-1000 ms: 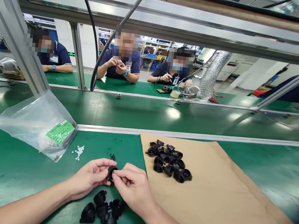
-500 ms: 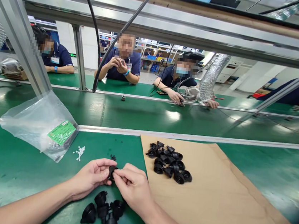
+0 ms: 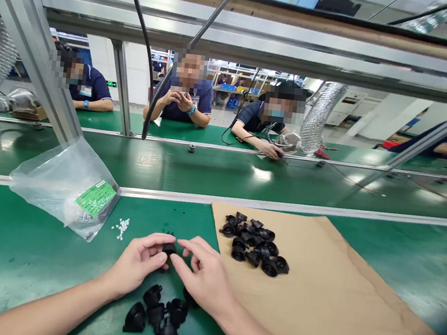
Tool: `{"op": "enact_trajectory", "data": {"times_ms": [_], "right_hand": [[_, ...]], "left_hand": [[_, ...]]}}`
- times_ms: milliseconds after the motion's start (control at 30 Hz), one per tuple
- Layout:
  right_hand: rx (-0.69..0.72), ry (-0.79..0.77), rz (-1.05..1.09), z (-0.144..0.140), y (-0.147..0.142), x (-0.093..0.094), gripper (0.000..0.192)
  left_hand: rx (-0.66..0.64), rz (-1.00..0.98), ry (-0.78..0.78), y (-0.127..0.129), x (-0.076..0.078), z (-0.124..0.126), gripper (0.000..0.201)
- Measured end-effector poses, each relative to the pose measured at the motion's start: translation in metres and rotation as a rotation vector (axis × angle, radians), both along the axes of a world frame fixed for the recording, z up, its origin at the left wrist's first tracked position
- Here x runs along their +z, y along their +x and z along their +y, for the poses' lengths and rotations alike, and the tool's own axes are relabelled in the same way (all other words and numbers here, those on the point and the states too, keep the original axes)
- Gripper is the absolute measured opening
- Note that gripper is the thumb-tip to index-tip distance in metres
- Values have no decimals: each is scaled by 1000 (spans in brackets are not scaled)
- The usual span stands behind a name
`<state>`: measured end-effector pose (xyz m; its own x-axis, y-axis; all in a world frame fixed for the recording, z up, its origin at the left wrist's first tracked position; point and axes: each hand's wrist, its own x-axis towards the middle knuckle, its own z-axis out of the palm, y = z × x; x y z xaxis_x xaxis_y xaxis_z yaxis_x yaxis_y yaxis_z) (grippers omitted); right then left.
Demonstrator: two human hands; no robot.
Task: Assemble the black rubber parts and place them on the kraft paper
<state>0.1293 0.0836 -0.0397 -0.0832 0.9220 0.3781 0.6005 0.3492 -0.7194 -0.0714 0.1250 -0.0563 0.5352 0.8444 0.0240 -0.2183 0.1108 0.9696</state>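
Observation:
My left hand (image 3: 137, 263) pinches a small black plastic part (image 3: 168, 248) between thumb and fingers above the green table. My right hand (image 3: 203, 275) is beside it, fingers spread, fingertips touching the same part from the right. Just below my hands lies a small cluster of black round parts (image 3: 158, 316). To the right, a pile of several similar black parts (image 3: 253, 242) sits on a brown paper sheet (image 3: 334, 293).
A clear plastic bag with a green label (image 3: 68, 187) lies at the left, with tiny white pieces (image 3: 121, 227) beside it. Behind is a green conveyor belt (image 3: 223, 170) with a metal frame. Other people sit across it, working at their own places.
My right hand's fingers have spread apart and risen slightly at the part. The view has shifted a little. A person across the belt has leaned forward.

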Motion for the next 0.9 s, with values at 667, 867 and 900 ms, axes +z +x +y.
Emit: {"op": "enact_trajectory", "data": {"times_ms": [667, 867, 900], "right_hand": [[55, -49, 35, 1, -10, 1, 13], [36, -32, 0, -3, -10, 1, 15], [35, -22, -8, -3, -10, 1, 16]], "left_hand": [[209, 390, 429, 1, 12, -11, 12], [204, 399, 461, 1, 14, -14, 11], [206, 400, 458, 1, 15, -15, 11]]}}
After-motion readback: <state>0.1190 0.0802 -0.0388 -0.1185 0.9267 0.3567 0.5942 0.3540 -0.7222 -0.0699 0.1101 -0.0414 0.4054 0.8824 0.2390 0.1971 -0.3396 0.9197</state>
